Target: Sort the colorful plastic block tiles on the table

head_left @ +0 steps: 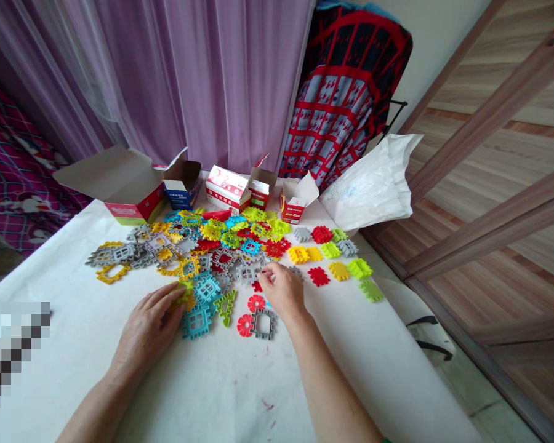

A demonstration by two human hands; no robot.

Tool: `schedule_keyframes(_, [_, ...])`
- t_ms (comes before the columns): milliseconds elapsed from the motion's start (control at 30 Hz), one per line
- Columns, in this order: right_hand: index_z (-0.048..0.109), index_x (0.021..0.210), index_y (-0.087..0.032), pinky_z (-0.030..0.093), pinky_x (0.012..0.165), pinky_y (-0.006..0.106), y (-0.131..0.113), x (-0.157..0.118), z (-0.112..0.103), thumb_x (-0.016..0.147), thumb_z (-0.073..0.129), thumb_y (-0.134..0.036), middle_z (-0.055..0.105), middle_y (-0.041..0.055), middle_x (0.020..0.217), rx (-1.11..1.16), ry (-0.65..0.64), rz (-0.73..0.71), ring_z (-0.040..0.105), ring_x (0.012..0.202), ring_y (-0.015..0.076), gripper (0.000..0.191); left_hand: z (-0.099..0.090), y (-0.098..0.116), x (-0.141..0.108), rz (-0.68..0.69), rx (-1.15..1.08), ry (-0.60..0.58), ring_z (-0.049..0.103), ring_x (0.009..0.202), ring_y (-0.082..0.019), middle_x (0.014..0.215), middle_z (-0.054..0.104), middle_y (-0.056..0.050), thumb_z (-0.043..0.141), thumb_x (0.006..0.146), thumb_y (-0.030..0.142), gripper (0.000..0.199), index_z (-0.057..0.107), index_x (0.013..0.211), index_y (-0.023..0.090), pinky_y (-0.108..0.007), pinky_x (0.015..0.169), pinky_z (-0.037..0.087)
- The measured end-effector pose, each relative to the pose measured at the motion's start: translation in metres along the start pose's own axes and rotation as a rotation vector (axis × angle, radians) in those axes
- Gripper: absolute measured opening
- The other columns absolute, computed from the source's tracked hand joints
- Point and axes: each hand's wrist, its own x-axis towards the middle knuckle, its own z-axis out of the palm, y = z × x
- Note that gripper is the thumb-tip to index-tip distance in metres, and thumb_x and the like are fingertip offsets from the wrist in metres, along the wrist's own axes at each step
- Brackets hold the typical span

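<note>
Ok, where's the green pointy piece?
In the head view, the green pointy piece sits between a blue square piece and a red flower piece.

We can read no wording here with any certainty. The open cardboard box point(133, 206) has a red-and-green panel with small printing, too small for us to make out. The blue-and-red box point(182, 194), the white-and-pink box point(226, 183) and the small red-and-white box point(295, 209) also carry small printed characters, which we find just as illegible. The white plastic bag point(364, 184) shows faint blue print that blurs out. We see no lettering on the plastic tiles point(196, 321).
</note>
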Motion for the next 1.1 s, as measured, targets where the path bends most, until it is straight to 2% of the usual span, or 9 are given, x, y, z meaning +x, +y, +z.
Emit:
schedule_keyframes(100, [0.069, 0.111, -0.022, 0.048, 0.088, 0.031, -0.01, -0.006, 0.012, 0.086, 0.075, -0.037, 0.075, 0.0076, 0.111, -0.053, 0.081, -0.061, 0.066, 0.105, 0.0239, 0.03, 0.0, 0.001, 0.0, 0.002, 0.008, -0.004, 0.071, 0.111, -0.026, 0.128, 0.073, -0.01, 0.042, 0.097, 0.058, 0.052, 0.074, 0.12, 0.024, -0.041, 0.1, 0.057])
schedule_keyframes(267, [0.066, 0.112, -0.018, 0.047, 0.093, 0.038, -0.023, -0.013, 0.027, 0.08, 0.082, -0.047, 0.071, 0.0124, 0.112, -0.119, 0.083, -0.097, 0.063, 0.107, 0.0294, 0.046, 0.0, 0.001, -0.001, 0.0, 0.01, -0.002, 0.07, 0.112, -0.027, 0.128, 0.073, -0.01, 0.042, 0.098, 0.057, 0.051, 0.074, 0.119, 0.023, -0.042, 0.1, 0.057])
schedule_keyframes(400, [0.065, 0.114, -0.018, 0.047, 0.093, 0.039, -0.022, -0.013, 0.033, 0.08, 0.083, -0.044, 0.07, 0.0123, 0.114, -0.119, 0.087, -0.092, 0.062, 0.109, 0.0297, 0.047, -0.001, 0.001, -0.001, -0.003, 0.007, -0.007, 0.07, 0.113, -0.027, 0.128, 0.073, -0.01, 0.043, 0.098, 0.056, 0.05, 0.074, 0.12, 0.023, -0.043, 0.101, 0.057])
schedule_keyframes(667, [0.065, 0.111, -0.021, 0.047, 0.09, 0.04, -0.015, -0.012, 0.038, 0.085, 0.075, -0.035, 0.07, 0.0113, 0.113, -0.126, 0.129, -0.136, 0.062, 0.106, 0.0284, 0.032, -0.002, 0.001, 0.0, 0.013, 0.019, -0.006, 0.07, 0.113, -0.027, 0.127, 0.073, -0.011, 0.043, 0.098, 0.056, 0.05, 0.074, 0.119, 0.022, -0.042, 0.1, 0.058])
schedule_keyframes(833, [0.065, 0.11, -0.021, 0.046, 0.089, 0.039, -0.011, -0.011, 0.042, 0.081, 0.076, -0.033, 0.07, 0.0103, 0.11, -0.112, 0.167, -0.155, 0.062, 0.103, 0.0277, 0.032, -0.003, 0.002, 0.0, 0.012, 0.024, -0.006, 0.07, 0.112, -0.027, 0.128, 0.073, -0.01, 0.043, 0.098, 0.056, 0.05, 0.074, 0.119, 0.023, -0.042, 0.1, 0.057])
schedule_keyframes(967, [0.064, 0.115, -0.019, 0.047, 0.09, 0.039, -0.006, -0.01, 0.045, 0.079, 0.076, -0.032, 0.071, 0.0106, 0.11, -0.055, 0.228, -0.192, 0.063, 0.102, 0.0275, 0.041, -0.003, 0.002, 0.0, 0.016, 0.029, -0.003, 0.071, 0.111, -0.027, 0.128, 0.073, -0.01, 0.042, 0.098, 0.056, 0.051, 0.074, 0.119, 0.023, -0.042, 0.1, 0.058])
schedule_keyframes(1100, [0.061, 0.119, -0.018, 0.049, 0.093, 0.039, 0.015, -0.009, 0.036, 0.077, 0.075, -0.031, 0.073, 0.0114, 0.111, 0.026, 0.338, -0.203, 0.064, 0.103, 0.0274, 0.047, -0.002, 0.0, -0.001, 0.029, 0.023, -0.001, 0.071, 0.111, -0.026, 0.128, 0.073, -0.011, 0.043, 0.098, 0.057, 0.05, 0.073, 0.12, 0.023, -0.041, 0.101, 0.057])
